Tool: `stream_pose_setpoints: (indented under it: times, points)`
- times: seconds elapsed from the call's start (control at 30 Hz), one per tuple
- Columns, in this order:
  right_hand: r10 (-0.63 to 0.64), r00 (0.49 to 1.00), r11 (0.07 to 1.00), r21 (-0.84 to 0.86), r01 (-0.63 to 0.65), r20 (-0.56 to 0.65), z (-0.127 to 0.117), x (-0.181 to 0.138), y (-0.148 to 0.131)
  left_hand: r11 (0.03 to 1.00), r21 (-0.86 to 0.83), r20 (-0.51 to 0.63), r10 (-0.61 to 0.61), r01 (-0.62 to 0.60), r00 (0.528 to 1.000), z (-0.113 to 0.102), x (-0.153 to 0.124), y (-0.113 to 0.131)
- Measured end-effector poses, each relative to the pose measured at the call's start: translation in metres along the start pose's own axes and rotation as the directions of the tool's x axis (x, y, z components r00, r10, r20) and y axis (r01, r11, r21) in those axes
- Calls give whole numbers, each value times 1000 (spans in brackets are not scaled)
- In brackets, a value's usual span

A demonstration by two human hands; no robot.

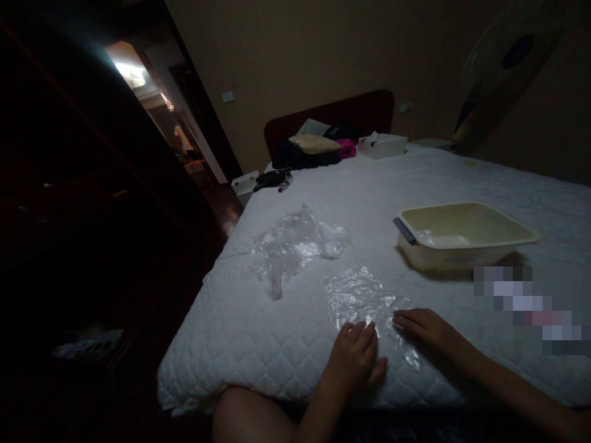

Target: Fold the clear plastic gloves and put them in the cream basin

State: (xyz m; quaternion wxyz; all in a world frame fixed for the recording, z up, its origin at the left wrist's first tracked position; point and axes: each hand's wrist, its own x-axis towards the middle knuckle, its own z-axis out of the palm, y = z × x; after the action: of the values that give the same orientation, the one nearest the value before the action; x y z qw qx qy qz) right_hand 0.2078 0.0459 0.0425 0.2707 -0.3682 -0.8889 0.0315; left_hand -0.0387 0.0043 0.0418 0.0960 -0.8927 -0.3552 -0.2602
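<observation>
A clear plastic bag lies spread on the white quilted bed near its front edge. My left hand rests on the bag's near edge, its fingers slightly bent and the thumb apart. To the right, my right hand lies stretched out with its fingertips on the bag's right part. Neither hand is closed around anything. Farther left, a crumpled heap of clear plastic sits on the quilt. The dim light blurs the bag's outline.
A cream plastic basin with a grey handle stands on the bed at right, some clear plastic inside. Pillows and clothes and a white box lie near the headboard. A fan stands at back right.
</observation>
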Motion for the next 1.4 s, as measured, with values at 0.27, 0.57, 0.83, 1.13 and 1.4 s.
stream_pose_setpoints:
  times: [0.27, 0.57, 0.83, 1.13, 1.4]
  points:
    - [-30, 998, 999, 44, 27, 64, 6, 0, -4, 999, -3, 85, 34, -34, 996, 12, -1, 3]
    - [-31, 995, 999, -26, 33, 100, 5, 13, -12, 997, 34, 122, 62, -66, 991, 11, -1, 4]
    - [120, 993, 993, -19, -120, -3, 15, 26, -23, 993, 80, 129, 78, -89, 989, 11, -2, 4]
    - [113, 993, 993, 15, -113, 33, 10, 33, -23, 991, 89, 96, 92, -101, 991, 9, -1, 4]
    - [106, 993, 994, -35, -105, 43, 20, 41, -28, 989, 62, -66, 136, -132, 988, 10, -3, 3]
